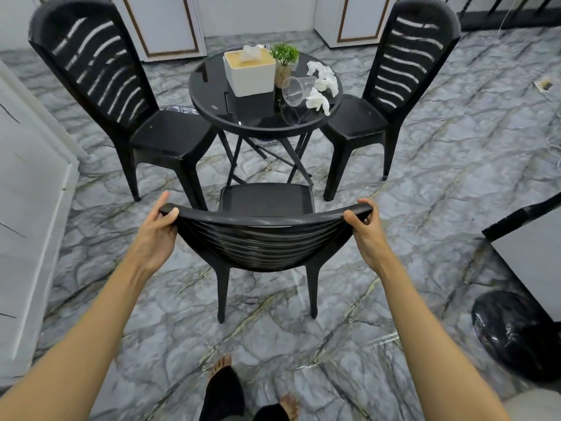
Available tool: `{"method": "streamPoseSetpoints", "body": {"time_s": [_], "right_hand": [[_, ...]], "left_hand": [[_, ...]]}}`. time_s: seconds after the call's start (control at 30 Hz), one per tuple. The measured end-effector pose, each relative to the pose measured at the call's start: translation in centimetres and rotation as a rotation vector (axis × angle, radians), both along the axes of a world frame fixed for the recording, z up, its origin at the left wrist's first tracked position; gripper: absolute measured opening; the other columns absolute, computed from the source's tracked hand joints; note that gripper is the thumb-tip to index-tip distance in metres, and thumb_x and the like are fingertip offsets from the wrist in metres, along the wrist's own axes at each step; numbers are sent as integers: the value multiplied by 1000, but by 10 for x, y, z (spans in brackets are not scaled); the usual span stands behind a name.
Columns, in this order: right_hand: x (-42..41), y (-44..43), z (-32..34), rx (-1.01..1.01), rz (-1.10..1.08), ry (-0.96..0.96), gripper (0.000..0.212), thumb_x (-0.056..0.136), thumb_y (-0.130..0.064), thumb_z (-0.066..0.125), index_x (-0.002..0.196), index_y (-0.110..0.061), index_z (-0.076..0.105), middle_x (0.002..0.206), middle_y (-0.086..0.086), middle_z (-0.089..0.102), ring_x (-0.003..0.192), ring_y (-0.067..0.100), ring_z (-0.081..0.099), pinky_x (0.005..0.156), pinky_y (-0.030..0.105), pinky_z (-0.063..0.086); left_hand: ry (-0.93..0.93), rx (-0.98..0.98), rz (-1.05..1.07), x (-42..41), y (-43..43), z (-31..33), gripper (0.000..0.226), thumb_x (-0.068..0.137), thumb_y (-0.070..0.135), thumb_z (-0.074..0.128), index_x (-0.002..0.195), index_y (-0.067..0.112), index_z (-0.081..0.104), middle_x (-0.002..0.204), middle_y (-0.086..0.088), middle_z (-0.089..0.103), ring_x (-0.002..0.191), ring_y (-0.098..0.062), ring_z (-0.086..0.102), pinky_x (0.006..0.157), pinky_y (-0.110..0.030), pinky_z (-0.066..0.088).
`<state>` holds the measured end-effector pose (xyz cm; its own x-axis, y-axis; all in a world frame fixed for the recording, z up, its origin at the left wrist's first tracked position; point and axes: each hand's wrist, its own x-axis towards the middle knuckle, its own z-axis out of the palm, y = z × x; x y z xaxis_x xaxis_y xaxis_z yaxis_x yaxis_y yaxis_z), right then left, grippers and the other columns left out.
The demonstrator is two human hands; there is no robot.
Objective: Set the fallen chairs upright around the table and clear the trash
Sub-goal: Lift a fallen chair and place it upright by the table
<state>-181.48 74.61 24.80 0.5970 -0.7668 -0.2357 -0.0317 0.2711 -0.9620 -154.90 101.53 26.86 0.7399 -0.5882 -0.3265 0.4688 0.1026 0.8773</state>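
Observation:
A black plastic chair stands upright in front of me, facing the round black table. My left hand grips the left end of its backrest top and my right hand grips the right end. Two more black chairs stand upright beside the table, one on the left and one on the right. On the tabletop lie crumpled white tissues and a clear plastic cup tipped on its side.
A white tissue box and a small potted plant stand on the table. A black trash bag sits on the marble floor at the right, below a grey counter. White cabinets line the left and back. My bare feet show below.

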Motion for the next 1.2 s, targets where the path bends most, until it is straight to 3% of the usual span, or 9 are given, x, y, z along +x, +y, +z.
{"method": "streamPoseSetpoints", "body": {"time_s": [0.27,0.4,0.6,0.7,0.77,0.9,1.03,1.13,1.2], "right_hand": [[14,10,-2,-7,-39,13,96,31,-65,86,112,-32,46,102,-2,54,97,15,56,89,26,48],[16,12,-4,-14,-36,28,99,31,-67,84,116,-32,45,103,-5,55,96,11,57,86,22,48],[12,11,0,-22,55,114,97,35,-70,82,119,-41,45,120,-5,50,126,20,45,112,37,32],[10,12,14,-1,75,152,113,41,-61,83,139,-33,34,144,-3,36,140,18,27,112,35,19],[12,11,28,-82,14,216,102,53,-56,77,141,-30,33,150,1,32,141,19,27,111,36,22],[36,12,58,-334,-48,330,68,74,-50,72,130,-21,45,136,2,48,127,17,46,109,41,36],[106,32,81,-554,117,384,49,83,-44,65,122,-16,53,124,2,56,117,13,50,95,29,39],[181,67,89,-569,320,403,38,83,-41,66,109,-17,53,107,-7,56,109,13,52,89,28,40],[237,96,87,-561,488,425,38,82,-44,66,107,-20,51,107,-7,55,108,14,52,87,29,41]], "left_hand": [[53,-35,4,28,0,-3,40,90,0,40,124,19,52,82,4,51,75,-7,50,75,-13,48],[39,-4,-67,34,6,-4,39,91,0,40,121,22,54,83,4,54,82,-9,54,84,-20,48],[-7,109,-133,31,11,-1,33,92,8,43,113,30,57,87,8,54,81,-5,51,77,-21,38],[-129,292,-194,34,17,-2,29,91,20,49,115,36,55,118,8,53,114,-10,46,103,-30,25],[-222,406,-221,41,19,2,31,88,22,54,117,32,55,130,5,46,129,-14,37,107,-34,21],[-366,517,-261,66,20,15,35,84,24,64,118,25,56,125,-1,53,128,-20,44,96,-29,30],[-576,644,-394,103,34,30,52,82,41,64,128,21,49,127,-2,51,123,-19,47,96,-29,35],[-629,694,-456,142,60,42,82,61,62,68,131,26,46,122,-1,51,117,-18,48,102,-34,36],[-660,709,-443,171,82,45,81,61,61,69,129,24,48,116,0,52,113,-18,49,100,-32,38]]}}
